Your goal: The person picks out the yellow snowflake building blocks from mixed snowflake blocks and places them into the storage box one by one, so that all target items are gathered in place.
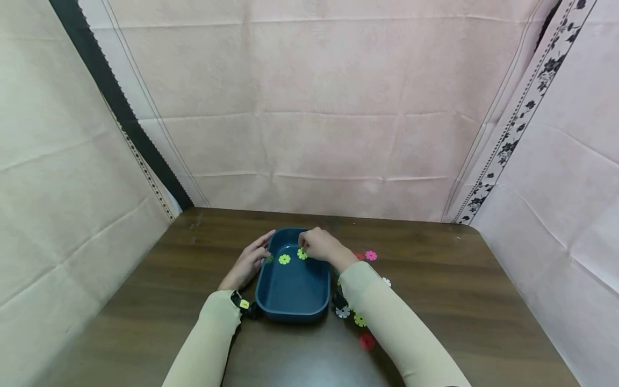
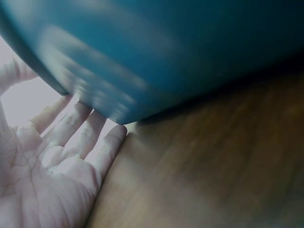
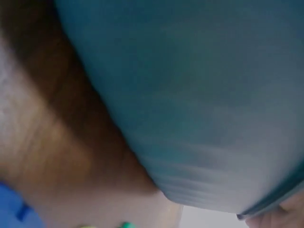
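Brown wood-grain tabletop [image 1: 450, 290], glossy toward near edge. Creased pale cloth [image 1: 333, 107] behind and both sides. On tabletop: blue tray [image 1: 292, 290], loose flower pieces [image 1: 371, 255] to its right. Left hand [image 1: 248, 262]: spread, touching tray. Right hand [image 1: 323, 247]: curled at yellow-green flower [image 1: 302, 255] inside; can't tell if pinching.

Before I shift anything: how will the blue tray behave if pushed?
The blue tray probably slides rather than tips, sitting low and broad on the table. Its smooth, shiny wall may feel slippery. Its sides look unbent at the left hand, so it is likely stiff.
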Tool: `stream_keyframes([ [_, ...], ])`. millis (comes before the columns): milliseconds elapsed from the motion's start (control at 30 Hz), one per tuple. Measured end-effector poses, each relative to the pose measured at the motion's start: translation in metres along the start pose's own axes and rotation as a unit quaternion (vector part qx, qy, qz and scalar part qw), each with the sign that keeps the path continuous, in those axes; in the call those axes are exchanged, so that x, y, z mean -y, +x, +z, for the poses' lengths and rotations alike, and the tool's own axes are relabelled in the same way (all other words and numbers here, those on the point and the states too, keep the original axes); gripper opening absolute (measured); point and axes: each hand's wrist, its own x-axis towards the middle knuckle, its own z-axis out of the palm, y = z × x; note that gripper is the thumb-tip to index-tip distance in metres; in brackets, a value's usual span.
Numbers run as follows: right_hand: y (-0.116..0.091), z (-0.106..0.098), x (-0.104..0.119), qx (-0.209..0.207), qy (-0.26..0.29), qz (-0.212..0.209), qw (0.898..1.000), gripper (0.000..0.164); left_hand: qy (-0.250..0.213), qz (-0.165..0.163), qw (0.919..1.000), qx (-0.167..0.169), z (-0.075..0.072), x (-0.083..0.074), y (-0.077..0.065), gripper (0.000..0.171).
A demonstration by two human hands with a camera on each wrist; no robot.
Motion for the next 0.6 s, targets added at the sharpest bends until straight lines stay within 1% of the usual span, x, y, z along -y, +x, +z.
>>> stream_keyframes([
  [133, -0.0024, 0.0063, 0.0006, 0.001, -0.019, -0.007, 1.000, 0.016, 0.007, -0.008, 0.9999, -0.005, 0.0016, 0.0019, 0.0003, 0.059],
  [267, -0.0035, 0.0097, 0.0020, 0.002, -0.042, -0.009, 0.999, 0.012, 0.007, -0.009, 0.9999, 0.002, 0.0023, 0.0025, 0.0001, 0.058],
  [400, -0.0016, 0.0096, 0.0036, -0.003, -0.044, -0.011, 0.999, 0.009, 0.002, -0.001, 1.0000, 0.006, 0.0019, 0.0006, -0.0002, 0.058],
  [567, 0.0004, 0.0096, 0.0026, -0.002, -0.047, -0.015, 0.999, 0.012, 0.001, 0.001, 0.9999, 0.011, 0.0010, -0.0011, 0.0001, 0.059],
  [600, 0.0006, 0.0096, 0.0015, -0.003, -0.041, -0.017, 0.999, 0.013, 0.002, 0.000, 0.9999, 0.012, 0.0010, -0.0012, 0.0003, 0.059],
])
